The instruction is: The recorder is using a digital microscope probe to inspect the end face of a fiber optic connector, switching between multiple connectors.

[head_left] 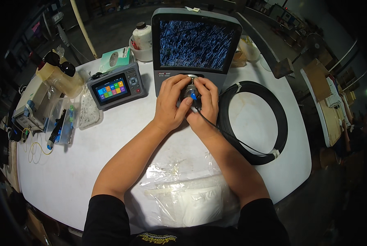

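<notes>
My left hand (170, 101) and my right hand (207, 98) meet at the front port of a grey inspection monitor (230, 45). Fingers of both are closed around a dark, round metal fitting (187, 92) at that port. A blue cable connector (193, 96) shows between my hands, beside my left thumb. Its thin black cable (208, 121) runs past my right wrist to a large black cable coil (280, 117) lying on the right. Blue streaks on a dark ground fill the screen (193, 43). My fingers hide how the connector sits in the fitting.
Left of the monitor stands a grey handheld tester (139, 85) with a lit colour screen. Behind it are a green-and-white box (114, 59) and a white bottle (142, 37). Clear plastic bags (183, 201) lie near me. A clear bin (64, 123) holds tools at the far left.
</notes>
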The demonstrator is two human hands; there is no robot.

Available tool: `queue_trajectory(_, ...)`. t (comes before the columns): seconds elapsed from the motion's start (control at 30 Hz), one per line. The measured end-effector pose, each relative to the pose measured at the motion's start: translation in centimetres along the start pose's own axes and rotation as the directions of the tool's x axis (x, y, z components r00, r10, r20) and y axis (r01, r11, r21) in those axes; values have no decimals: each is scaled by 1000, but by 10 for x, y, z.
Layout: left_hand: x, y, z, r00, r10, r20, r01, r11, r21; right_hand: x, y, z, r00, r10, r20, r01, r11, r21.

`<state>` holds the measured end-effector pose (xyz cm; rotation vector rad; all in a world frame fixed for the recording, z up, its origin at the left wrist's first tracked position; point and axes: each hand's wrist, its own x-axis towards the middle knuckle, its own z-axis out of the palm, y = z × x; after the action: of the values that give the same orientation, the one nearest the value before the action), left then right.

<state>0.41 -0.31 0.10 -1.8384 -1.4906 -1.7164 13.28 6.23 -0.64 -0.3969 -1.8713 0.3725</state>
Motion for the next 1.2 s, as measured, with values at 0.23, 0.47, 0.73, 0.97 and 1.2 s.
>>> queue_trajectory(0.23, 0, -3, -1, 1000, -5, 7, 5, 1000, 5, 3, -2, 1, 1000, -26, -2, 26, 1000, -3)
queue_trajectory(0.47, -2, -4, -2, 1000, -4, 11, 4, 1000, 14, -2, 1, 5, 1000, 11, 9, -11, 999, 38)
queue_trajectory(0.73, 1, -2, -1, 1000, -19, 17, 18, 1000, 22, 4, -3, 4, 1000, -9, -19, 9, 999, 35)
queue_trajectory(0.97, 1, -4, 1, 1000, -10, 10, 10, 1000, 16, 2, 1, 6, 999, 30, -19, -29, 998, 48)
queue_trajectory(1.2, 3, -2, 0, 1000, -23, 7, 23, 1000, 16, 5, 1, 3, 988, 152, -17, -152, 988, 19)
